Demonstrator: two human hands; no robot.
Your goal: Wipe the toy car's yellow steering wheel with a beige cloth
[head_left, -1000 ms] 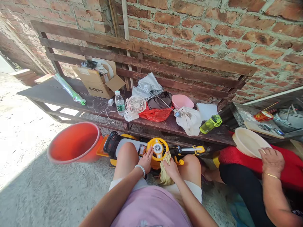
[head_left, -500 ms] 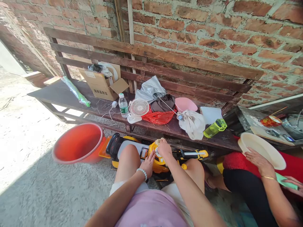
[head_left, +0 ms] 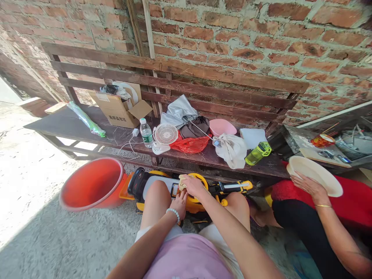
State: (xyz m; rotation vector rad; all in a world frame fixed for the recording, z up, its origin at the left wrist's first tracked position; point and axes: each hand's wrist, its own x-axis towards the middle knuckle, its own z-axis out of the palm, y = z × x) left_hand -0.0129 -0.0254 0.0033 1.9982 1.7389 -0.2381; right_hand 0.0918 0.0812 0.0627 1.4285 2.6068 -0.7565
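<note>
A yellow, black and white ride-on toy vehicle (head_left: 151,186) stands beyond my knees. My right hand (head_left: 195,185) is closed on a crumpled beige cloth (head_left: 182,182), by the toy's yellow steering wheel (head_left: 202,179). Just below the cloth is my left hand (head_left: 179,204), wearing a beaded bracelet, its fingers stretched out against the toy. Nothing shows in that hand. My right hand and forearm hide part of the wheel and the toy's middle.
Behind the toy runs a wooden bench (head_left: 69,128) bearing a cardboard box (head_left: 116,112), a water bottle (head_left: 146,133), a small fan (head_left: 165,134) and a green bottle (head_left: 258,153). An orange tub (head_left: 93,184) stands left. At right, another person's hand (head_left: 310,190) holds a cream basin (head_left: 316,174).
My right hand has moved left with the cloth, off the wheel's centre, uncovering more of the wheel. My left hand has drawn down slightly. The view has shifted a little to the right.
</note>
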